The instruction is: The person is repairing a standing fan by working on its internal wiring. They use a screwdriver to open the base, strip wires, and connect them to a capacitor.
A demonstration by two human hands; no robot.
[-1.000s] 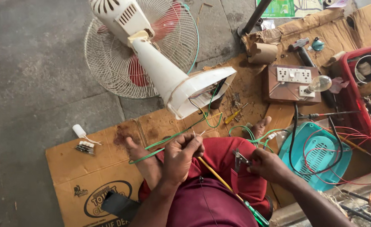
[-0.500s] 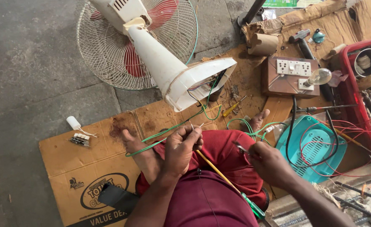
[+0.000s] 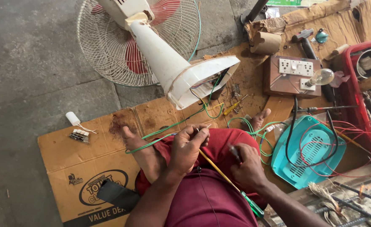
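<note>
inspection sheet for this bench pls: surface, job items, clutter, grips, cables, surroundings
Surface: flattened cardboard on concrete floor.
Job's things: white fan lying down, base open; green wire; yellow wire.
Clutter: socket board with bulb, hammer, red crate, teal cover, capacitor.
Grips: left hand pinches wire ends; right hand holds a small tool, kind unclear.
Cables: green from fan base to left hand; red and black over teal cover.
Surroundings: nothing seen.
</note>
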